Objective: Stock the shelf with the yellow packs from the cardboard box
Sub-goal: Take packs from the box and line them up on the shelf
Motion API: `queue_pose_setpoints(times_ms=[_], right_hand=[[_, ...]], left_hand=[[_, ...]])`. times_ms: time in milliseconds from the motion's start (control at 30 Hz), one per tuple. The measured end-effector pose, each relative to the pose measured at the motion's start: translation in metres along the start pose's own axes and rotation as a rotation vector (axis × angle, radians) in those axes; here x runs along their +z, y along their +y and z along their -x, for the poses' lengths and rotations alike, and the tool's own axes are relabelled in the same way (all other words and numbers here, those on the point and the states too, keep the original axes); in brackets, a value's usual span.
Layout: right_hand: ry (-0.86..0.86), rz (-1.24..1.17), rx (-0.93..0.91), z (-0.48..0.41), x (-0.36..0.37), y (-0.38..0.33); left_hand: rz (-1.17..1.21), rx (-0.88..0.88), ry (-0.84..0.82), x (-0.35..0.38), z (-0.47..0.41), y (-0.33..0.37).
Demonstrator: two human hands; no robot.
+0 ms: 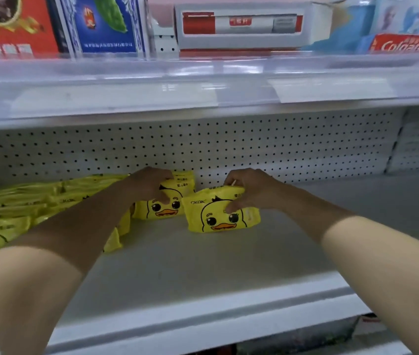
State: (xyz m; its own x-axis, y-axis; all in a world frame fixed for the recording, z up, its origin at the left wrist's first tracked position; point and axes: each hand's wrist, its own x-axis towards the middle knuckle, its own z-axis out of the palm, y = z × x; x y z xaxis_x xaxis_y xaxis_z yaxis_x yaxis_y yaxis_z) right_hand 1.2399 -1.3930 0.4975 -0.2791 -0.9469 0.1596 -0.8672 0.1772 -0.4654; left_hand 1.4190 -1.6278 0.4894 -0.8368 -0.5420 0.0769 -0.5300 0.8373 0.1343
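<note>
Two yellow packs with a duck face stand upright on the white shelf (203, 272). My left hand (149, 185) grips the top of the left pack (162, 210), which stands near the pegboard back wall. My right hand (246, 190) grips the top of the right pack (222, 216), a little nearer to me. Several more yellow packs (23, 203) lie in rows at the shelf's left, partly hidden by my left forearm. The cardboard box is out of view.
A white pegboard wall (280, 149) closes the back of the shelf. The upper shelf (203, 80), with clear price strips, overhangs and carries boxes and toothpaste (403, 43). Bare shelf surface lies right of the packs.
</note>
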Motion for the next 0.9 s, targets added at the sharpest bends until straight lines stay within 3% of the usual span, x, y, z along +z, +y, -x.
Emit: queue_pose_setpoints(times_ms=[133,200,300,367,467,900], right_hand=[[-0.007,-0.066,-0.013,-0.014,0.008,0.002],[-0.004,-0.091,-0.035,-0.019,0.012,0.001],[0.003,-0.149,-0.089,-0.025,0.019,-0.004],[0.013,-0.228,-0.118,-0.028,0.026,-0.007],[0.034,-0.296,-0.152,-0.032,0.037,-0.007],[0.13,-0.523,-0.119,-0.022,0.044,0.009]], left_hand=[[0.021,0.015,0.028,0.002,-0.003,-0.007],[0.066,0.084,0.152,0.001,0.003,-0.005],[0.45,0.209,0.282,-0.004,0.021,0.012],[0.565,0.223,0.197,-0.003,0.035,0.024],[0.579,0.191,0.115,0.006,0.043,0.026],[0.582,0.072,0.256,0.022,0.056,0.022]])
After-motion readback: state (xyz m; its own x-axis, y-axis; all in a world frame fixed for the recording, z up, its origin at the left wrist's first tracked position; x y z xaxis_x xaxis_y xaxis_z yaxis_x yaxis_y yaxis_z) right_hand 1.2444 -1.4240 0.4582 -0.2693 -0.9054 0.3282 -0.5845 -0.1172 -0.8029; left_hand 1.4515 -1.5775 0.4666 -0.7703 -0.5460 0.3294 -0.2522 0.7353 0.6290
